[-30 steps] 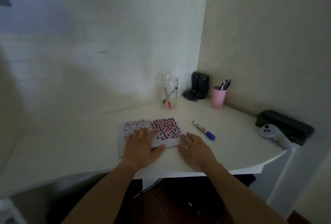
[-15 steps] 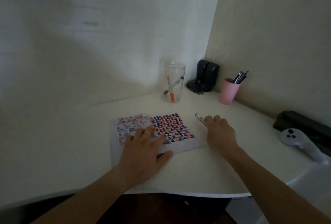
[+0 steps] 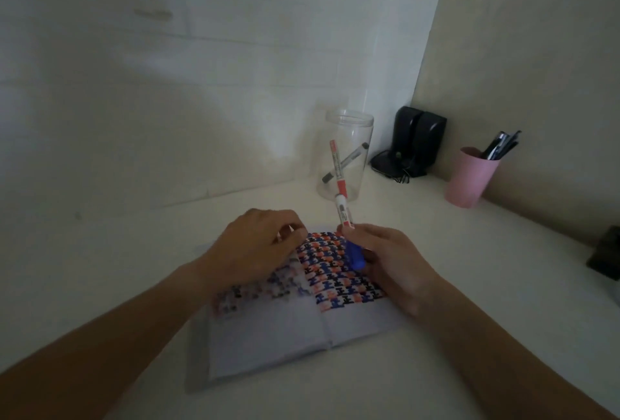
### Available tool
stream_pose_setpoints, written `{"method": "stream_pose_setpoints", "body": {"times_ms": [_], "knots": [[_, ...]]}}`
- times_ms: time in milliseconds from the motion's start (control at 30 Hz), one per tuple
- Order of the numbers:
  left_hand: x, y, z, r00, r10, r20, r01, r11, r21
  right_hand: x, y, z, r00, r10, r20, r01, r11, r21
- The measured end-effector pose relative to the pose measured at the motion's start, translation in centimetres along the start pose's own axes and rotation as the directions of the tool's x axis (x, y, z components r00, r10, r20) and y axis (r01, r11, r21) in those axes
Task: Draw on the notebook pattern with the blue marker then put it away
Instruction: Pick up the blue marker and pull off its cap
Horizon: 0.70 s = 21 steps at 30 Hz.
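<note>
An open notebook (image 3: 288,329) lies on the white desk (image 3: 469,285), its pages filled with a blue, red and black pattern (image 3: 335,272). My right hand (image 3: 392,265) grips the blue marker (image 3: 345,221) over the right page, white barrel pointing up and away, blue cap low by my fingers. My left hand (image 3: 258,245) rests at the top of the left page, fingers curled near the spine and holding nothing that I can see. A clear jar (image 3: 345,157) behind the notebook holds a red marker and a black one.
A pink cup (image 3: 469,178) with pens stands at the right against the wall. Black speakers (image 3: 416,141) sit in the corner. A dark object (image 3: 607,255) shows at the right edge. Walls close off the back and the right side.
My right hand has picked the blue marker up from the desk and brought it over the right page. My left hand slid up to the top of the left page. The view moved closer.
</note>
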<state>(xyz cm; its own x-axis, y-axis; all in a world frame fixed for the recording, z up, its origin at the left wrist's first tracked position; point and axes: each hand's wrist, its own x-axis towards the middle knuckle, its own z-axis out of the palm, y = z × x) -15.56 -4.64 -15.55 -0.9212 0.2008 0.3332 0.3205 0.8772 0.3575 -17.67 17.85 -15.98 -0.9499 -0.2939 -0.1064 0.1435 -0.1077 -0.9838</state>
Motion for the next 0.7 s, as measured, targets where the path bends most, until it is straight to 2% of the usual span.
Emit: {"method": "stream_pose_setpoints", "body": {"times_ms": [67,167,233,433,567,700], "knots": [[-0.6,-1.0,1.1,0.996,0.037,-0.077,-0.037,0.999,0.005,0.2,0.5,-0.4,0.999,-0.034,0.026,0.035,0.999,-0.041],[-1.5,-1.7,1.5,0.993,0.072,-0.098,-0.068,0.997,0.041,0.7,1.1,-0.7,0.995,-0.081,0.06,0.086,0.993,-0.087],[-1.7,-1.2,1.3,0.99,0.074,-0.123,-0.075,0.997,0.003,0.8,1.0,-0.5,0.995,-0.083,0.048,0.087,0.994,-0.073],[-2.3,1.5,1.1,0.973,0.201,-0.114,-0.201,0.98,0.008,-0.1,0.7,0.0,0.966,-0.197,0.169,0.187,0.979,0.075],[-2.1,2.0,1.3,0.962,0.229,-0.15,-0.235,0.972,-0.026,-0.8,0.7,0.7,0.943,-0.263,0.203,0.263,0.964,0.03],[-2.4,2.1,1.3,0.96,0.24,-0.144,-0.252,0.966,-0.066,-1.1,0.7,0.9,0.929,-0.329,0.167,0.333,0.943,0.005]]}}
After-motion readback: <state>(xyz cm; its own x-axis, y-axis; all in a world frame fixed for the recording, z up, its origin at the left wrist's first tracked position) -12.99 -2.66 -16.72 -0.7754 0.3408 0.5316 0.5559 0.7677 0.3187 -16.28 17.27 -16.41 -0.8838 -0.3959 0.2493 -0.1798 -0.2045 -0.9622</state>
